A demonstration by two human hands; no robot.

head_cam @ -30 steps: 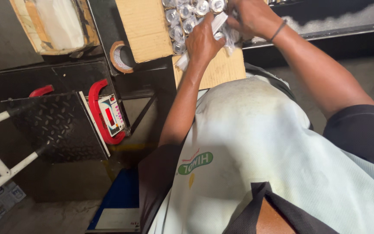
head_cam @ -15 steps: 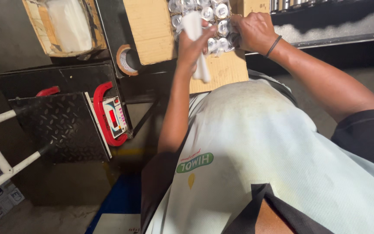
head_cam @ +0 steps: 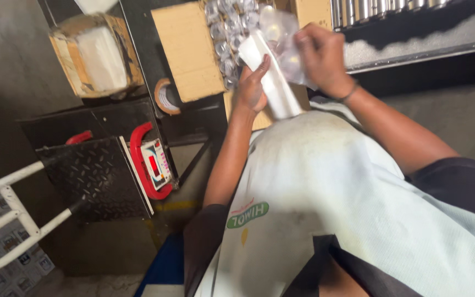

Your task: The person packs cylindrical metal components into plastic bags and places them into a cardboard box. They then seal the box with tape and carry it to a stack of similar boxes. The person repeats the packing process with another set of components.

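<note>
An open cardboard box (head_cam: 185, 49) on the bench holds several shiny round metal parts (head_cam: 224, 33). My left hand (head_cam: 251, 88) grips a long white folded strip of plastic (head_cam: 275, 88) that slants down over the box's near edge. My right hand (head_cam: 320, 55) pinches a clear plastic bag (head_cam: 284, 44) just above the parts, joined to the white strip. Both hands are close together at the box's right side. My pale apron (head_cam: 325, 198) fills the lower right of the head view.
A roll of tape (head_cam: 166, 96) lies left of the box. Further left stands a second carton with white contents (head_cam: 97, 55). A platform scale with a black tread plate (head_cam: 94, 176), red-framed display (head_cam: 152, 165) and white tube handle (head_cam: 6, 220) sits lower left. Metal rollers (head_cam: 380, 8) run top right.
Both hands were down among the metal parts; they have lifted and now hold the white strip and the clear bag above the box. The view has shifted slightly.
</note>
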